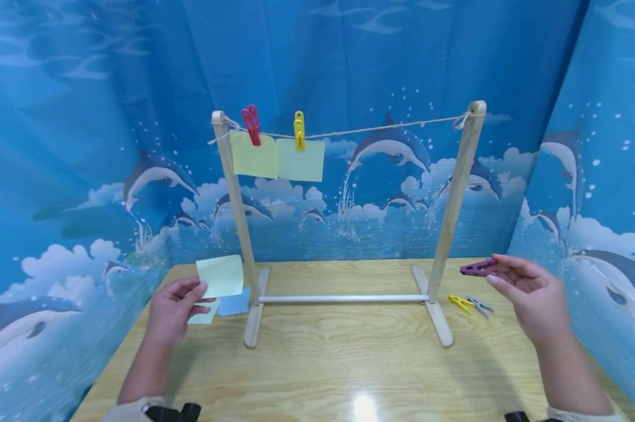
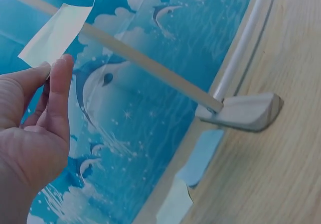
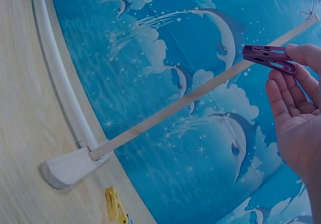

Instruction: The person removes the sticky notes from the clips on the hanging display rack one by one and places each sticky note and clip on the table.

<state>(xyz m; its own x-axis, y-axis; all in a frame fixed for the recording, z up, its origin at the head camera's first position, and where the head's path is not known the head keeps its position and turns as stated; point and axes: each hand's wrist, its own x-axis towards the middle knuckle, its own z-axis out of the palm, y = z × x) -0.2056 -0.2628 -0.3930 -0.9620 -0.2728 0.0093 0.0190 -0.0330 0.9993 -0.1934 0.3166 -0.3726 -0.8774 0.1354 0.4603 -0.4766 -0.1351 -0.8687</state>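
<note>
My left hand (image 1: 172, 308) pinches a pale green paper note (image 1: 220, 275) by its lower left edge, raised above the table left of the wooden stand. In the right wrist view, a purple clothespin (image 3: 268, 57) is held between the thumb and fingers of my right hand (image 3: 301, 113), with its jaw end pointing away from the hand. A string (image 1: 381, 127) runs between the stand's two posts. From it hang a yellow-green note (image 1: 254, 158) under a red clothespin (image 1: 251, 124) and a pale green note (image 1: 301, 164) under a yellow clothespin (image 1: 299, 132).
Beneath my left hand lie a blue note (image 1: 235, 302) and another pale green note (image 2: 174, 204). A yellow clothespin (image 1: 461, 303) and a grey one (image 1: 481, 307) lie right of the stand's right foot (image 1: 440, 325). A white bar (image 1: 344, 299) joins the feet. Dolphin-printed curtains (image 1: 307, 58) surround the table.
</note>
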